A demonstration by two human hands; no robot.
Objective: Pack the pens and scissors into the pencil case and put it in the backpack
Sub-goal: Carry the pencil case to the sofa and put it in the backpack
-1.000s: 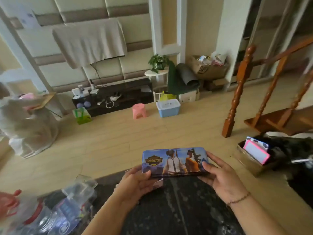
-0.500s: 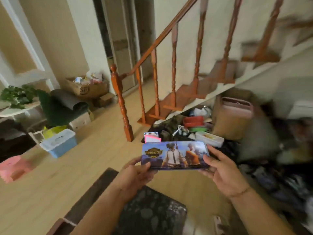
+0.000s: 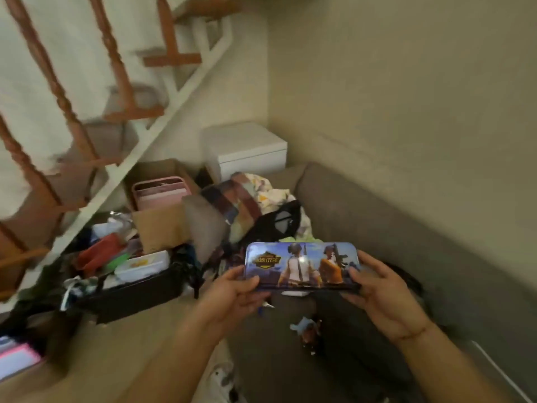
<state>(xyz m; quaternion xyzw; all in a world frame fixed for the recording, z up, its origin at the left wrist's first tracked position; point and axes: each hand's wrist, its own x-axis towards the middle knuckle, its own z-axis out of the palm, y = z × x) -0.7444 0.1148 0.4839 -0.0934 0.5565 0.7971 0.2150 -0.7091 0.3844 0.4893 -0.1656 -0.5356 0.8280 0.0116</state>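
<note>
Left hand (image 3: pixel 235 292) and right hand (image 3: pixel 380 295) hold the closed pencil case (image 3: pixel 302 266) level.

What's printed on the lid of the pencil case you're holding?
The pencil case lid is blue-purple, with two game-style figures and a yellow-black badge; clearest in the head view.

- The case (image 3: pixel 302 266) is closed, so what it holds can't be seen; its two ends sit behind the fingers of the left hand (image 3: pixel 232 298) and right hand (image 3: pixel 386 303).
- Both forearms run off the bottom edge.
- The staircase (image 3: pixel 87 112) is smeared by blur and cut by the top and left edges.
- The clutter in the black bin (image 3: pixel 130 295) is too blurred to name.
- A pink thing (image 3: pixel 17 359) is cut by the left edge.
- The small figure (image 3: pixel 308 330) on the floor is too blurred to tell.
</note>
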